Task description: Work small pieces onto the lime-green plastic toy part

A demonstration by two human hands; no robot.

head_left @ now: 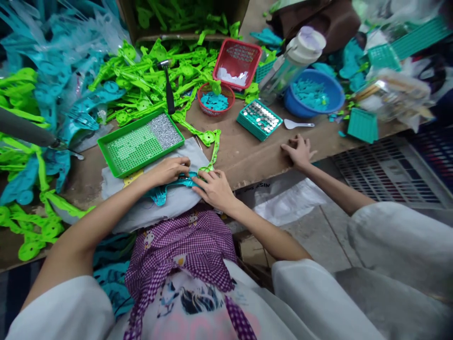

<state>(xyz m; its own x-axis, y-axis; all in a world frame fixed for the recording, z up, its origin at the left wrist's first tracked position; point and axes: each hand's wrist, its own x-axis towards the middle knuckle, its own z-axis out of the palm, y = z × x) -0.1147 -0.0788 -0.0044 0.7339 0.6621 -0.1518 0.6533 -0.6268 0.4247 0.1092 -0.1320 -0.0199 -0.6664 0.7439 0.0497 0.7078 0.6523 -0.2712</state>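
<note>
Left hand's (174,170) fingers are bent over a turquoise molded plastic part (187,181); right hand's (215,190) fingers spread loosely across its right end; undersides hidden, cannot tell whether either hand grips or just presses; part lies between the hands on a crumpled pale grey cloth (177,205) at the table edge; lime-green jointed plastic strip (215,148) runs down to the right fingertips; just beyond the left hand, a rectangular green perforated plastic tray (152,158), small silver metal pieces (164,131) heaped at its right end; behind it, a black-handled hammer (170,89) leans on a lime-green plastic parts pile (141,89); farther right, a round red plastic basket (216,112) with turquoise bits, a turquoise box (252,128) topped with silver discs, a white plastic spoon (297,124), a round blue plastic bowl (295,106); co-worker's hand (300,151) rests near the spoon, fingers apart.
</note>
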